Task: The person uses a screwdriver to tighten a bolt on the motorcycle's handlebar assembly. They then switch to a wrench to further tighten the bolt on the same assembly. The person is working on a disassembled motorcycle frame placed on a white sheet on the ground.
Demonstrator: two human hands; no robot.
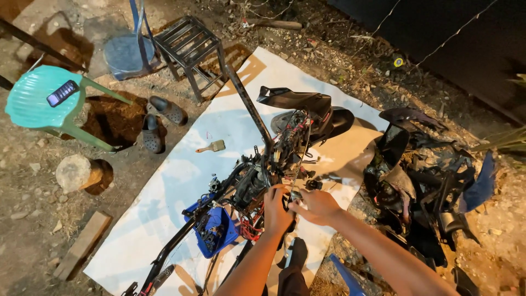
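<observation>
Both hands (298,208) touching stripped motorcycle frame (257,175).

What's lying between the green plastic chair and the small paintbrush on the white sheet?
In the head view, a pair of dark clogs on bare dirt.

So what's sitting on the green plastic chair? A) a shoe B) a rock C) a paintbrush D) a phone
D: a dark phone lies on the seat of the green chair; the paintbrush lies on the white sheet, and the shoes and rock are on the dirt.
</observation>
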